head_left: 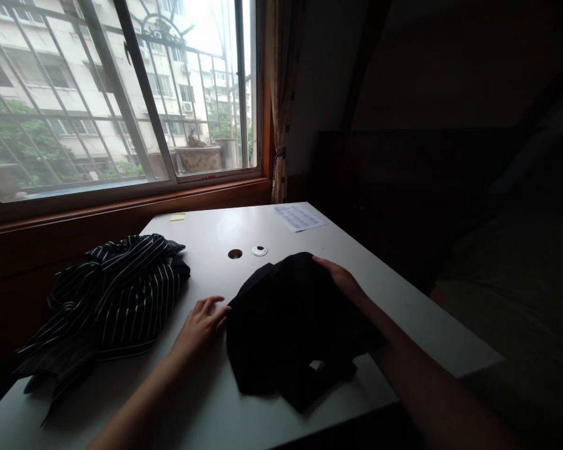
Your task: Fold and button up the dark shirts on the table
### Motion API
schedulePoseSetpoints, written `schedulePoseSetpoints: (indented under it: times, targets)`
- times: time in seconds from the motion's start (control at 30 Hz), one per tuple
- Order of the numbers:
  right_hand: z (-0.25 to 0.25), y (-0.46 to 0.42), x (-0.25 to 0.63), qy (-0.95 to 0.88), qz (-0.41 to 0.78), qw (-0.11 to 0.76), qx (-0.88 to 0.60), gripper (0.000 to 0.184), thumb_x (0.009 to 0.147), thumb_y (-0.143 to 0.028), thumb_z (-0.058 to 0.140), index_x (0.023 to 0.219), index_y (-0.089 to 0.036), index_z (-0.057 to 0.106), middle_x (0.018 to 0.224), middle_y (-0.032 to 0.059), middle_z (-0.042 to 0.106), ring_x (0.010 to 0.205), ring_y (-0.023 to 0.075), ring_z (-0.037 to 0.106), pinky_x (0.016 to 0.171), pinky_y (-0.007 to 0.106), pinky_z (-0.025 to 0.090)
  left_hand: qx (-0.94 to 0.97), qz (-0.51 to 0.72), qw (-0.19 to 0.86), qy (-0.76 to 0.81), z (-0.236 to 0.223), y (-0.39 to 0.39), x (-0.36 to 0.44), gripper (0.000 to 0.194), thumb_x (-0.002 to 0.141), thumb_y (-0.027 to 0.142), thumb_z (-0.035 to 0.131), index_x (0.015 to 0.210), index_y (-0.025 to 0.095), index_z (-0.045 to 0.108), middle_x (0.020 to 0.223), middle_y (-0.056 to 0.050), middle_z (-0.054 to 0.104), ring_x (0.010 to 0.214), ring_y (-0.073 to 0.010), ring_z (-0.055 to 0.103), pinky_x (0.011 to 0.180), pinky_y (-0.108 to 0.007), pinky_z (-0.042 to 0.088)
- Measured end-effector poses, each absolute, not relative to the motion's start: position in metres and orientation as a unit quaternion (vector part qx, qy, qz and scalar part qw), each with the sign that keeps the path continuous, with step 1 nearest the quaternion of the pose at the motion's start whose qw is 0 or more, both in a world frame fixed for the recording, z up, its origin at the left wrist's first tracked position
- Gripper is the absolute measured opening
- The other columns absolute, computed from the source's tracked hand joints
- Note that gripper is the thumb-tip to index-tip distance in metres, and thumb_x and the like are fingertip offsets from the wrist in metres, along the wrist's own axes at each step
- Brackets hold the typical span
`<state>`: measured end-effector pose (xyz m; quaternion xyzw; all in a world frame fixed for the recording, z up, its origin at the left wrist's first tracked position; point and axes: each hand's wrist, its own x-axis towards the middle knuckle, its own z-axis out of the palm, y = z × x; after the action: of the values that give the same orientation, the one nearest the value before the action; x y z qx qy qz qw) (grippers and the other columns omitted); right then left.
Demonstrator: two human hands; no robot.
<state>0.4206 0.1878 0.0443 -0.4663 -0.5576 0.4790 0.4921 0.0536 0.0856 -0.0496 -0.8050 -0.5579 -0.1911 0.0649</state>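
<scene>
A black garment [291, 319] is bunched in front of me over the white table, with a small pale patch [316, 364], perhaps a label, near its lower part. At the cloth's upper right edge, my right hand [338, 275] grips it; most of those fingers are hidden behind the fabric. My left hand [205, 317] is at the garment's left edge, fingers apart and slightly bent, their tips at or just touching the cloth. The garment's exact kind cannot be made out in the dim light.
Black clothing with white stripes [126, 294] lies heaped at the table's left side. Farther back on the white table [206, 237] are a round cable hole [235, 254], a white ring-shaped cover [259, 250], a printed sheet [299, 217] and a yellow note [177, 217]. A window stands behind.
</scene>
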Motion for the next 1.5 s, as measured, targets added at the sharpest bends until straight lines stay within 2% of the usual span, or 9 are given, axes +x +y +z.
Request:
schedulePoseSetpoints:
  times: [0.23, 0.4, 0.5, 0.63, 0.83, 0.93, 1.07, 1.27, 1.5]
  targets:
    - [0.044, 0.184, 0.459, -0.496, 0.514, 0.497, -0.492, 0.021, 0.081, -0.039, 0.071, 0.091, -0.020, 0.075, 0.099, 0.0057, 0.076, 0.088, 0.0200, 0.070, 0.075, 0.028, 0.057, -0.821, -0.181, 0.040, -0.541, -0.038, 0.085, 0.058, 0.019, 0.097, 0.021, 0.049, 0.111, 0.025, 0.061, 0.119, -0.007, 0.064, 0.107, -0.0274, 0.056, 0.091, -0.043, 0.051]
    - [0.030, 0.193, 0.466, -0.555, 0.470, 0.460, -0.510, 0.030, 0.077, -0.045, 0.070, 0.087, -0.016, 0.070, 0.072, 0.0017, 0.068, 0.039, 0.0043, 0.036, 0.037, 0.020, 0.025, -0.803, -0.243, 0.006, -0.545, -0.029, 0.083, 0.053, 0.026, 0.099, 0.013, 0.036, 0.112, 0.023, 0.056, 0.115, -0.008, 0.064, 0.107, -0.0253, 0.056, 0.089, -0.039, 0.050]
    - [0.031, 0.194, 0.464, -0.564, 0.407, 0.489, -0.527, 0.031, 0.082, -0.046, 0.062, 0.087, -0.017, 0.069, 0.067, -0.0006, 0.062, 0.039, 0.0051, 0.032, 0.038, 0.022, 0.022, -0.782, -0.273, 0.017, -0.560, -0.030, 0.084, 0.046, 0.025, 0.102, 0.018, 0.032, 0.112, 0.022, 0.054, 0.112, -0.009, 0.064, 0.104, -0.0255, 0.057, 0.087, -0.040, 0.051]
    - [0.045, 0.171, 0.448, -0.666, 0.275, 0.442, -0.535, 0.035, 0.090, -0.049, 0.053, 0.089, -0.019, 0.071, 0.075, 0.0037, 0.067, 0.061, 0.0152, 0.056, 0.059, 0.028, 0.046, -0.757, -0.292, 0.031, -0.584, -0.035, 0.088, 0.036, 0.023, 0.102, 0.024, 0.033, 0.112, 0.022, 0.055, 0.111, -0.009, 0.064, 0.099, -0.0258, 0.059, 0.083, -0.040, 0.053]
    - [0.043, 0.132, 0.417, -0.853, 0.183, 0.241, -0.425, 0.070, 0.070, -0.052, 0.080, 0.135, -0.037, 0.058, 0.148, 0.0030, 0.049, 0.132, 0.0328, 0.044, 0.108, 0.048, 0.038, -0.735, -0.340, 0.070, -0.583, -0.029, 0.085, 0.039, 0.024, 0.102, 0.029, 0.043, 0.121, 0.023, 0.056, 0.127, -0.010, 0.060, 0.115, -0.0280, 0.057, 0.095, -0.047, 0.051]
    - [0.026, 0.136, 0.411, -0.846, 0.205, 0.204, -0.447, 0.075, 0.071, -0.038, 0.080, 0.141, -0.037, 0.053, 0.140, 0.0037, 0.058, 0.125, 0.0303, 0.053, 0.108, 0.047, 0.039, -0.754, -0.354, 0.087, -0.546, -0.017, 0.074, 0.055, 0.028, 0.099, 0.027, 0.049, 0.126, 0.025, 0.056, 0.127, -0.010, 0.059, 0.117, -0.0274, 0.056, 0.099, -0.048, 0.049]
    - [0.006, 0.158, 0.412, -0.797, 0.247, 0.263, -0.484, 0.036, 0.080, -0.022, 0.065, 0.114, -0.028, 0.074, 0.113, 0.0051, 0.073, 0.107, 0.0261, 0.065, 0.101, 0.041, 0.045, -0.868, -0.308, 0.010, -0.389, 0.002, 0.051, 0.092, 0.030, 0.096, 0.022, 0.055, 0.125, 0.026, 0.060, 0.126, -0.009, 0.062, 0.127, -0.0269, 0.050, 0.106, -0.045, 0.046]
    - [-0.009, 0.192, 0.428, -0.650, 0.398, 0.365, -0.534, 0.028, 0.076, -0.035, 0.067, 0.096, -0.019, 0.078, 0.095, 0.0052, 0.077, 0.094, 0.0260, 0.070, 0.096, 0.041, 0.049, -0.944, -0.187, -0.122, -0.243, 0.011, 0.029, 0.133, 0.066, 0.081, 0.043, 0.073, 0.142, 0.030, 0.049, 0.133, -0.009, 0.060, 0.119, -0.0280, 0.054, 0.101, -0.044, 0.049]
    - [0.005, 0.200, 0.449, -0.507, 0.527, 0.467, -0.497, 0.039, 0.072, -0.034, 0.074, 0.109, -0.020, 0.074, 0.097, 0.0057, 0.077, 0.087, 0.0231, 0.071, 0.084, 0.037, 0.056, -0.934, -0.151, 0.026, -0.324, -0.004, 0.047, 0.111, 0.015, 0.096, 0.018, 0.052, 0.099, 0.023, 0.065, 0.104, -0.006, 0.067, 0.094, -0.0213, 0.061, 0.091, -0.040, 0.048]
